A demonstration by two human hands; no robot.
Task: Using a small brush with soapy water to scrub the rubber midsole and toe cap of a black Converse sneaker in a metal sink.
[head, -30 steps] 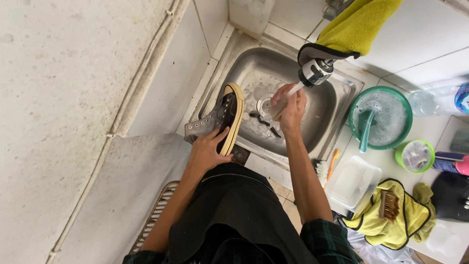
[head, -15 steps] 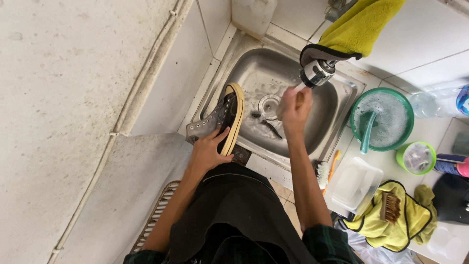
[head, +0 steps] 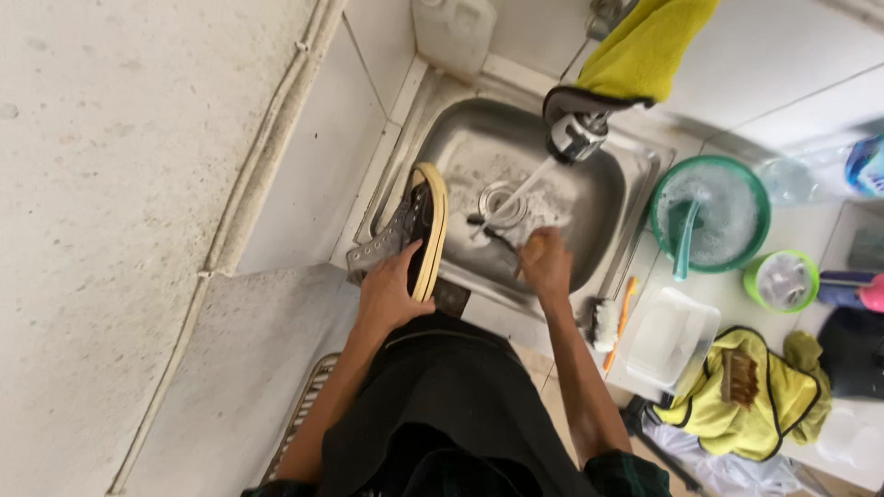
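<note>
Head view, one entry.

Shoe (head: 412,241): dark canvas sneaker with a yellowish sole, propped on the left rim of the steel sink (head: 635,198). We note our left hand (head: 389,293) grasping it at the heel, fingers wrapped round the sole.

Right hand (head: 545,262): clenched on a thin dark tool, its kind too small to tell. A half second ago this hand was raised under the tap (head: 575,138); it now sits lower, toward the near sink wall, clear of the running water. We judge rinsing paused.

Nearby: green basin (head: 753,189) of suds, white brush (head: 604,324), yellow cloth (head: 645,46).
</note>
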